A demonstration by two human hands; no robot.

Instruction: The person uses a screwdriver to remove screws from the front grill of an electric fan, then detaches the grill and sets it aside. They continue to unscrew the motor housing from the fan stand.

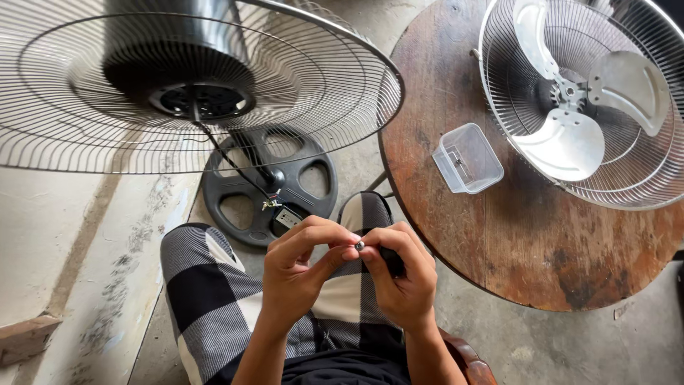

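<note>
A tiny metal screw [360,245] — light, hard, judged slippery and best pinched by its sides — is being held over the lap between the curled fingertips of the left hand [299,274] and the right hand [399,274], which is also being closed round a dark tool handle [391,261].

Counts, placed from the round wooden table [513,242]:

- Wire fan guards: two. One guard holding blades [591,100] lies on the table; one rear guard with black motor [178,78] stands left of it.
- Metal fan blades: three (one hub).
- Clear plastic tubs [468,158]: one, on the table.
- Black fan bases [267,187]: one, left of the table.
- Hands: two, left hand [299,274] and right hand [399,274], pinching one small metal part [360,246] beside the table's edge.
</note>
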